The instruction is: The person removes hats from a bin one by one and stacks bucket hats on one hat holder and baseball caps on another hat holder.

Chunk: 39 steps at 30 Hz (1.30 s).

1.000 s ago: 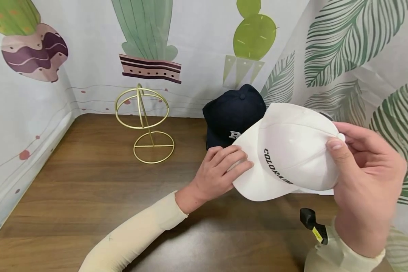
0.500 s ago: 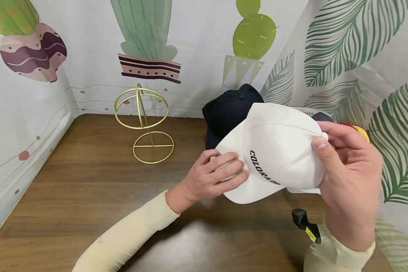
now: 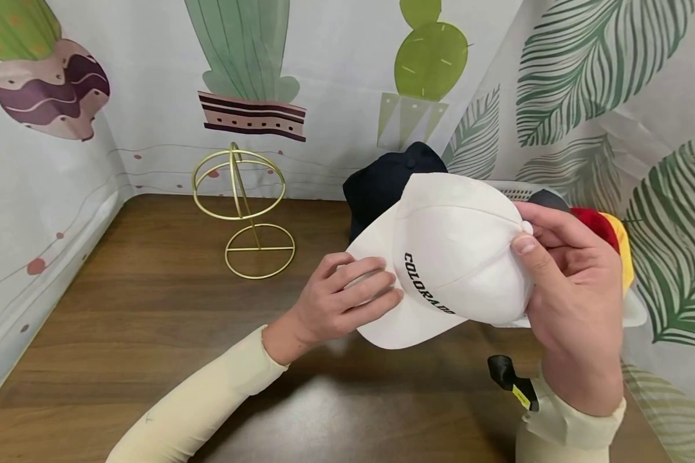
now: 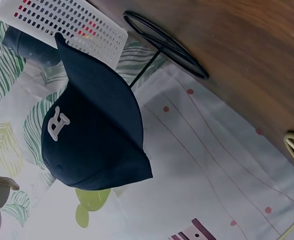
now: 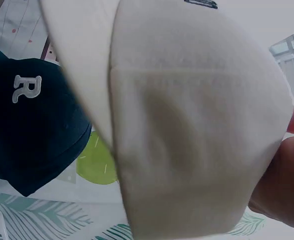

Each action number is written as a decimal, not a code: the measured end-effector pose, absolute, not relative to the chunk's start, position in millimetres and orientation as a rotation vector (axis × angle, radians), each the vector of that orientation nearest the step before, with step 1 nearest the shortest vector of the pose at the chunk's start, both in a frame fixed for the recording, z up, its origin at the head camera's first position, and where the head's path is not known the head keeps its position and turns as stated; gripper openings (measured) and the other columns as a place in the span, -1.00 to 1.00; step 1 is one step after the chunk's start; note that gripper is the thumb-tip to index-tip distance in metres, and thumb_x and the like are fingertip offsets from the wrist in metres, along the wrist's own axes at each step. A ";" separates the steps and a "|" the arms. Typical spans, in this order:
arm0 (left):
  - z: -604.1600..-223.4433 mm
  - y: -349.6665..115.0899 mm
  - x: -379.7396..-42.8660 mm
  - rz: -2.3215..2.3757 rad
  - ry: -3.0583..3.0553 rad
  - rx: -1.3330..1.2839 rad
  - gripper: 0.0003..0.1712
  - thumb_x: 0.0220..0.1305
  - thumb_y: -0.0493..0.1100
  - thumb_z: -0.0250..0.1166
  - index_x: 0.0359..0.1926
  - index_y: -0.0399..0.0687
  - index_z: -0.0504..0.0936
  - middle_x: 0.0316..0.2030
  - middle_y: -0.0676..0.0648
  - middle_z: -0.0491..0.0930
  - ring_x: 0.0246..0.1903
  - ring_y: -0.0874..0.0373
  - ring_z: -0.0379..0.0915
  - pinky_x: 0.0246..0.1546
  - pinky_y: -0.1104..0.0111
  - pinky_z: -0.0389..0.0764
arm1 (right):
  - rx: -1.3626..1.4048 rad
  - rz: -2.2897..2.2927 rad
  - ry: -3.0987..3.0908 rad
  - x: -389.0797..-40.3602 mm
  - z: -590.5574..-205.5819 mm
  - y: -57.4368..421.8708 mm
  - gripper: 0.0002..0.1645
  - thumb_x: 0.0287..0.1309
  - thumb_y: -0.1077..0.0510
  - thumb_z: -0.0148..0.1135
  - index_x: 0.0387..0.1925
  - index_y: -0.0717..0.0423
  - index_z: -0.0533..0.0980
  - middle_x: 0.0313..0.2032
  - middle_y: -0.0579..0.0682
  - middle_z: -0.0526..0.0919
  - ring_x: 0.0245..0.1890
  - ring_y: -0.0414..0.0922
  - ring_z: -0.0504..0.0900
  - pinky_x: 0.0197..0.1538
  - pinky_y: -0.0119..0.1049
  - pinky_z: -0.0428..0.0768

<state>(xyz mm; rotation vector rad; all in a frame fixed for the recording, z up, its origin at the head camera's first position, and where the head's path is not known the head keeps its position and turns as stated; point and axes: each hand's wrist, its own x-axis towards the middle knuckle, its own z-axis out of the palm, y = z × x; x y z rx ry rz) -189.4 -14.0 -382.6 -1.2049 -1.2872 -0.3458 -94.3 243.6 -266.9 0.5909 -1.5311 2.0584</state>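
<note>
Cloth point(image 3: 347, 64): white, printed with cacti and leaves, hanging behind my work and along both sides
Table point(image 3: 150, 308): brown, wood-grained, beneath my arms
Basket point(image 3: 636, 311): white, perforated, to my right, partly hidden; a dark grey cap point(image 3: 547, 199) and a red-and-yellow cap point(image 3: 598, 225) show at it
White cap point(image 3: 463, 251): held above the table between my two hands, brim toward my left, crown toward my right
Navy cap point(image 3: 379, 183): behind the white cap, letter R on its front, raised on a black stand point(image 4: 147, 68)
Gold stand point(image 3: 244, 249): wire, standing on the table, well left of the white cap
Right hand point(image 3: 579, 292): pinches the crown beside the top button, thumb on the near side
Left hand point(image 3: 336, 302): grips the brim, fingers slightly apart on top; thumb hidden
Lettering point(image 3: 425, 286): black COLORADO, low on the crown, just above the brim
</note>
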 end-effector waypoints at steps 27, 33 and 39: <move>-364.0 -24.6 -184.5 -0.787 -1.387 -1.347 -0.85 0.42 -0.29 0.38 -0.05 -0.06 0.78 -0.02 -0.07 0.74 0.07 -0.02 0.67 -0.05 0.15 0.52 | 0.752 2.159 -1.673 -103.9 -275.1 273.6 -0.57 0.45 0.48 -0.15 0.15 0.52 0.57 -0.02 0.21 0.73 -0.22 -0.01 0.81 -0.19 -0.27 0.78; -360.1 -23.9 -181.7 -0.937 -1.390 -1.364 -0.90 0.46 -0.25 0.34 -0.08 -0.09 0.75 -0.05 -0.12 0.73 0.03 -0.06 0.68 -0.05 0.12 0.55 | 0.711 2.225 -1.610 -105.7 -279.3 274.8 -0.60 0.57 0.31 -0.06 0.15 0.46 0.60 -0.11 0.17 0.77 -0.27 -0.06 0.79 -0.22 -0.33 0.76; -357.2 -24.0 -179.1 -1.032 -1.386 -1.385 -0.90 0.46 -0.27 0.33 -0.08 -0.10 0.73 -0.05 -0.15 0.71 0.04 -0.08 0.67 -0.03 0.12 0.56 | 0.498 2.267 -1.632 -102.1 -279.7 270.3 -0.54 0.62 0.08 0.01 0.17 0.33 0.64 -0.14 0.11 0.79 -0.23 -0.09 0.75 -0.17 -0.35 0.73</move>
